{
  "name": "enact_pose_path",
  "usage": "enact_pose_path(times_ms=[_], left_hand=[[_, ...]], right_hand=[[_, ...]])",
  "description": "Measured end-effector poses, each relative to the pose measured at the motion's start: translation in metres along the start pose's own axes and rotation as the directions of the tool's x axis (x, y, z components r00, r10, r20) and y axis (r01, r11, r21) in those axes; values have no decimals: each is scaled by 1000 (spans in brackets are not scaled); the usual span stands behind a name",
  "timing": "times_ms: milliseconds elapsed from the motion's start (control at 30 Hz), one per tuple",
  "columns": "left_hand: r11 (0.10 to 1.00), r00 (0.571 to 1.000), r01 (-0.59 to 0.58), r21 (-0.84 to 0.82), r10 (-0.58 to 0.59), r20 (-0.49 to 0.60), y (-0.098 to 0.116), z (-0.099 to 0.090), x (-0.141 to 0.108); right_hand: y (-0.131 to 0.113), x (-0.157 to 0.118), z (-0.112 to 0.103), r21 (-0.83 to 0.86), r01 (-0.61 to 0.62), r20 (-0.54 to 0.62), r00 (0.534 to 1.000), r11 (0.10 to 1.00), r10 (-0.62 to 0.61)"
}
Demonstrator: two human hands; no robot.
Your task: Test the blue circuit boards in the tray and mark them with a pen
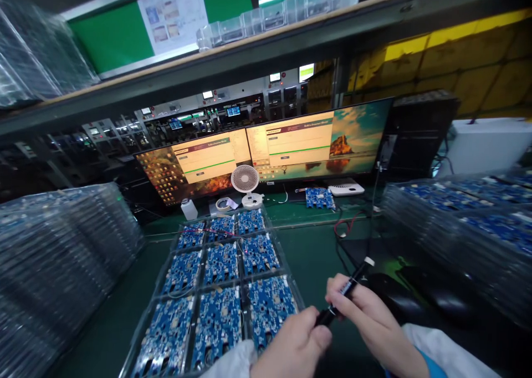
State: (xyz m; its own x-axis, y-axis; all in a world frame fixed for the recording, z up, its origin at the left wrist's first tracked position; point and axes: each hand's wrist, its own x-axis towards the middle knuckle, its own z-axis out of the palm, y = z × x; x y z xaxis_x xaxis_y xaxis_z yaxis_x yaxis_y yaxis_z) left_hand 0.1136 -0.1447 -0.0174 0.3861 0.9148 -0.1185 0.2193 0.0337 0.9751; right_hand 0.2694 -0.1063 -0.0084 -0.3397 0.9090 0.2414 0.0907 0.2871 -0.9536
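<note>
A black marker pen (349, 285) with a whitish tip at its upper end slants between my two hands. My left hand (293, 342) is closed round its lower end, in front of the lower right corner of a clear tray. Fingers of my right hand (366, 311) pinch the pen's middle, to the right of the tray. Blue circuit boards (222, 261) lie in the compartments of this clear tray (293, 281), in three columns. Part of the lower right board is hidden behind my left hand.
Stacks of clear trays stand at the left (62, 256) and right (449, 239). Behind the boards are a small white fan (245, 178), tape, a white bottle, a loose blue board (320, 198) and two monitors (357, 139). Cables lie right of centre; a shelf crosses above.
</note>
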Motion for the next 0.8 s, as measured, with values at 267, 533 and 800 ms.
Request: enact_pose_path(times_ms=[267, 533, 800], left_hand=[[779, 973, 53, -625, 100, 208, 1, -30, -2], [689, 907, 279, 669, 39, -419, -40, -65, 36], [678, 906, 324, 660, -22, -423, -52, -69, 39]], right_hand=[[-34, 52, -46, 353, 262, -436, 895, 898, -90], [13, 111, -9, 40, 65, -186, 981, 997, -56], [77, 157, 37, -43, 10, -49, 999, 999, -12]])
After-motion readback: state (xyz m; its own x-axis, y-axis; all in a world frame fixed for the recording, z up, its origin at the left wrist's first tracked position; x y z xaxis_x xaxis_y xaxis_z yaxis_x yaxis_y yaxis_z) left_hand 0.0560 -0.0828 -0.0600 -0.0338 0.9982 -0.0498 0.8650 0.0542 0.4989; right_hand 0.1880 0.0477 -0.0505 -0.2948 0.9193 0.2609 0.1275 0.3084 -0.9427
